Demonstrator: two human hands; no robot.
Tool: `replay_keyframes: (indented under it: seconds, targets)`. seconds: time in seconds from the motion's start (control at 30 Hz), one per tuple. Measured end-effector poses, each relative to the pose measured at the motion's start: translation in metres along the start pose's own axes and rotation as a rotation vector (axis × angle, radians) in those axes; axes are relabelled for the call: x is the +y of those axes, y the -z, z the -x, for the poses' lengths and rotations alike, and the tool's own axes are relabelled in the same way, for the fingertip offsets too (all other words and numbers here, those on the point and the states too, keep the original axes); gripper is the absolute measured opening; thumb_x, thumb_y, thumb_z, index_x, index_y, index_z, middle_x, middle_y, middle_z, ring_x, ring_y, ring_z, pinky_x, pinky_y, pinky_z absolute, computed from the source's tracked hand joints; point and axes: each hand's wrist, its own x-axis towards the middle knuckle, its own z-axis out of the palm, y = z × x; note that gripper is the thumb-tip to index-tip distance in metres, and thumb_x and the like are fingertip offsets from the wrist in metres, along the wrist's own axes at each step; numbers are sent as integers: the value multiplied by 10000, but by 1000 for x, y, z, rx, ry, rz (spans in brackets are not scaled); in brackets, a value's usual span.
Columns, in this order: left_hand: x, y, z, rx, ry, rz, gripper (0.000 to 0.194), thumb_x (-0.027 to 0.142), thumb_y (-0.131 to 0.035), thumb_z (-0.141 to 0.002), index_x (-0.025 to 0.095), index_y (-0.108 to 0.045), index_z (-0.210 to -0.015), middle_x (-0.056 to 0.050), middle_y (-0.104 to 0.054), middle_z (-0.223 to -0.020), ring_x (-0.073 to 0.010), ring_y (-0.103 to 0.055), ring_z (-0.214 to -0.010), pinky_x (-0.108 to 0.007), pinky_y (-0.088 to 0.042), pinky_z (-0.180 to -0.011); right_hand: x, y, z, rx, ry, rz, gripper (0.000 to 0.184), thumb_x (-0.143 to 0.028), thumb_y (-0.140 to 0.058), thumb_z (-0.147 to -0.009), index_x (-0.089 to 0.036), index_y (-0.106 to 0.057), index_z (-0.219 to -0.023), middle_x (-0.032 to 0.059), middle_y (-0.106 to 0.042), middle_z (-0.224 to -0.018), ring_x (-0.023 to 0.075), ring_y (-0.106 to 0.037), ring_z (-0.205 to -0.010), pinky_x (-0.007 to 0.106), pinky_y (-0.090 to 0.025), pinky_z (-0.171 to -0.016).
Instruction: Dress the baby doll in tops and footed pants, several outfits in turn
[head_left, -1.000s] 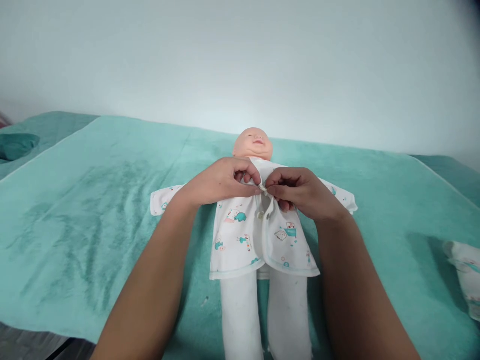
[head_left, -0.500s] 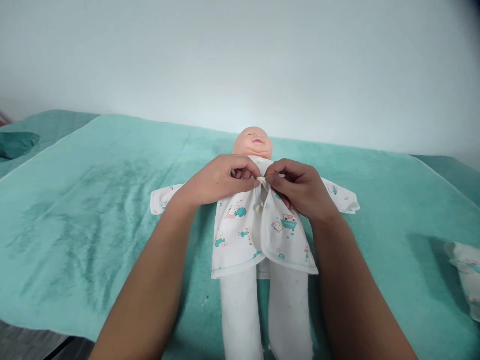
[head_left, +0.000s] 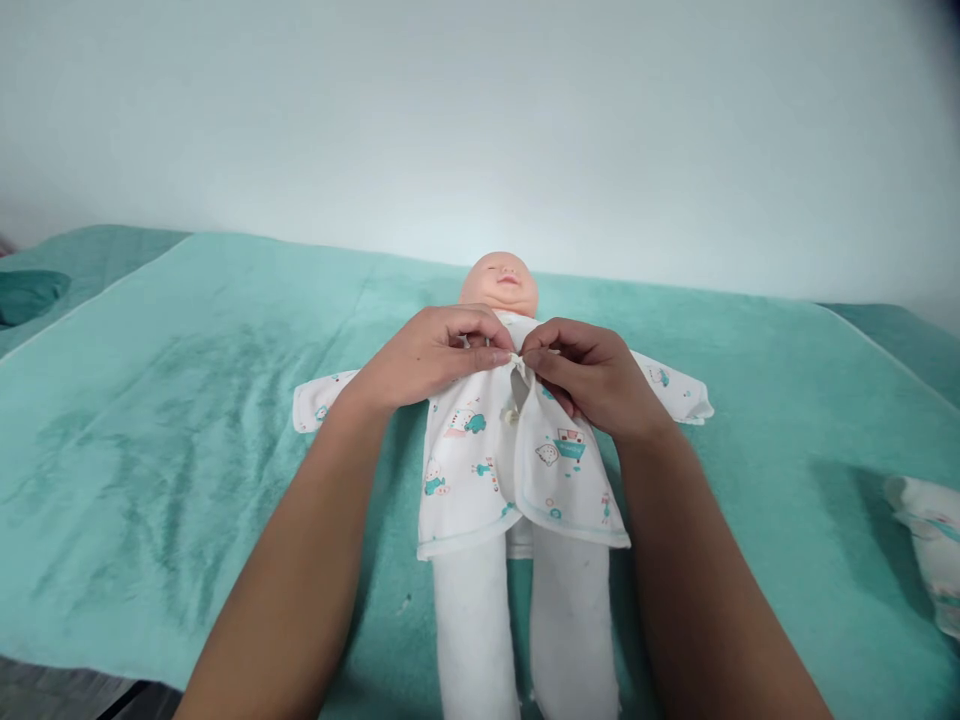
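Note:
A baby doll (head_left: 498, 283) lies on its back, head at the far side, its white cloth legs (head_left: 471, 630) pointing towards me. It wears a white baby shirt (head_left: 461, 470) printed with small teal and orange figures, sleeves spread out sideways. At the chest, my left hand (head_left: 450, 350) pinches the shirt's front edge between thumb and fingers. Close beside it, my right hand (head_left: 589, 370) pinches the opposite front edge, so the fingertips nearly meet. Below them the shirt front gapes, with a small pale fastener (head_left: 511, 416) in the gap. Fingers hide what exactly sits at the pinch.
A teal plush blanket (head_left: 187, 420) covers the table, wrinkled on the left. A folded white printed cloth item (head_left: 930, 550) lies at the right edge. Darker teal fabric (head_left: 30, 295) is at the far left. A pale wall (head_left: 480, 120) rises behind.
Both hands stay pinched at the shirt's chest; the left fingers have shifted slightly and the gap below the pinch looks a little wider. The whole view has moved a little.

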Motion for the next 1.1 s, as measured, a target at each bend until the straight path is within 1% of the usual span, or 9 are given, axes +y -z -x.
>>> replay_keyframes:
  seconds: [0.17,0.37,0.47,0.6,0.73,0.87,0.97,1.03,1.1]
  targets:
    - [0,3,1,-51,26,-26,168,330,-634,-864,182,-712,-845,-21,-669,-859,-155,-587,-817,-293,-447,-753,-1,-5,0,35,16,17,141,-359,-676,-879,-230,-639,-836,-74,-468,-486,77,-399,-343,215,-276,-338]
    - [-5,-4,0,77,78,153,174,327,-745,-776,171,-692,-830,-24,-684,-822,-157,-629,-794,-294,-485,-737,-4,-6,0,54,-21,29,132,-352,-657,-891,-232,-632,-842,-74,-470,-490,75,-395,-348,210,-275,-344]
    - [-5,-5,0,100,103,209,195,306,-783,-738,161,-668,-802,-24,-678,-804,-149,-634,-775,-284,-494,-719,-6,-6,0,49,-46,61,135,-355,-643,-896,-233,-628,-839,-77,-456,-470,79,-390,-347,209,-265,-343]
    - [-1,-3,2,84,135,236,207,288,-792,-722,161,-658,-816,-20,-679,-798,-146,-641,-782,-278,-499,-716,-12,-8,2,55,-68,144,143,-361,-622,-904,-237,-621,-834,-81,-437,-454,81,-384,-341,207,-257,-332]
    - [6,-2,3,42,158,230,232,277,-791,-706,173,-642,-851,-24,-691,-834,-155,-650,-816,-297,-518,-754,-15,-11,3,63,-50,197,138,-348,-616,-901,-237,-614,-820,-84,-427,-459,73,-364,-334,209,-243,-331]
    - [10,-6,3,46,157,139,245,305,-782,-720,192,-652,-895,-3,-638,-800,-118,-589,-728,-256,-482,-670,-9,-11,0,92,-41,107,133,-350,-632,-875,-232,-612,-818,-76,-467,-503,74,-378,-356,216,-259,-353]
    - [8,-4,3,36,140,121,240,281,-783,-714,199,-658,-903,9,-616,-780,-104,-564,-696,-238,-456,-639,-3,-10,-3,159,-42,-15,131,-353,-647,-842,-230,-617,-809,-72,-468,-511,80,-363,-365,227,-249,-361]
    - [2,0,3,46,117,148,216,285,-771,-725,199,-666,-892,6,-632,-780,-107,-569,-684,-244,-460,-637,-1,-8,-4,254,-35,-58,117,-334,-638,-823,-231,-608,-778,-72,-434,-497,86,-342,-378,233,-235,-370]
    - [-4,3,2,154,84,155,166,331,-717,-787,201,-679,-882,-1,-653,-785,-119,-582,-683,-259,-469,-638,0,-7,-6,391,7,-24,88,-282,-612,-802,-228,-590,-736,-58,-440,-529,97,-377,-434,239,-277,-408]
